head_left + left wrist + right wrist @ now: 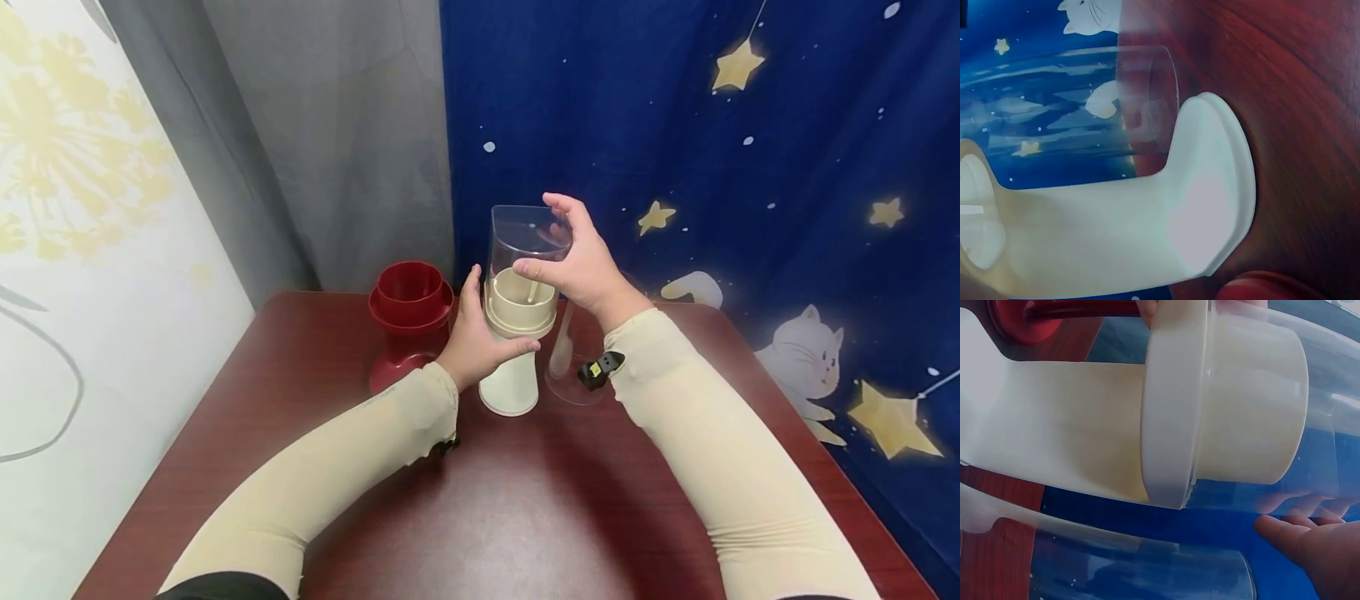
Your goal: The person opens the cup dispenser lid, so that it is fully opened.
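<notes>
A cream plastic dispenser stand (pixel 510 387) stands upright on the table, with a ring-shaped cup at its top. My left hand (pixel 478 342) grips that stand just below the cup, thumb to the front and fingers along the left side. Over the cup sits a clear plastic container (pixel 517 232); in the right wrist view its lower end surrounds the cream cup (pixel 1254 400). My right hand (pixel 592 267) holds the clear container from the right, thumb in front and fingers behind. The left wrist view shows the stand's flared base (pixel 1210 194) on the table.
A red stand (pixel 410 300) of similar shape is just left of the cream one. Close on the right, a second clear container (pixel 576 387) stands on the dark red wooden table (pixel 480 517). Grey and blue star-patterned curtains (pixel 600 100) hang behind the table's far edge.
</notes>
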The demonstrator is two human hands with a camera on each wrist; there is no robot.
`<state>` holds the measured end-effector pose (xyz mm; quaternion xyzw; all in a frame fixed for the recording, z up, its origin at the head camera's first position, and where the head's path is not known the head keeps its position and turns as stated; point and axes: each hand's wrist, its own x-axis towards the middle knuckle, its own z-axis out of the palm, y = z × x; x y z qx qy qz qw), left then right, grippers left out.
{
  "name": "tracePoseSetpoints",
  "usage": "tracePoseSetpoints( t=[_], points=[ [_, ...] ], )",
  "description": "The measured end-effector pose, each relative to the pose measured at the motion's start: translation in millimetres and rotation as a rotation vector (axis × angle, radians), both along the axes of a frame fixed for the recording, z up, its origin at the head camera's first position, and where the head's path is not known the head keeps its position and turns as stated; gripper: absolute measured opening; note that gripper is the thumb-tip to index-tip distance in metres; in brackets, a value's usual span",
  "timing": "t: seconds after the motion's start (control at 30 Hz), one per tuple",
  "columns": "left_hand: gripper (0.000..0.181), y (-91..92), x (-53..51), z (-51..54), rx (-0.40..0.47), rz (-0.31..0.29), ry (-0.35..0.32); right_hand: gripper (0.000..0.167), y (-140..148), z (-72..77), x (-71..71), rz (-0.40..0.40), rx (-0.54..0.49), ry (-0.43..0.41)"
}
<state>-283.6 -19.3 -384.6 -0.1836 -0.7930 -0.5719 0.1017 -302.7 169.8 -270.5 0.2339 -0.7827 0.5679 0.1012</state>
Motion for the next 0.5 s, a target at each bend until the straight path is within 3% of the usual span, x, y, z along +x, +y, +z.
tracePoseSetpoints(
  t=[0.3,0.5],
  points=[
    [0.138,1.2,-12.6,-7.4,0.0,-0.018,-0.052,0.086,1.5,-4.6,3.2,-0.035,0.042,-0.009],
    [0.14,3.7,-22.8,-13.7,0.024,-0.038,-0.024,0.087,2.1,-8.9,2.7,-0.042,0.032,-0.009]
  ],
)
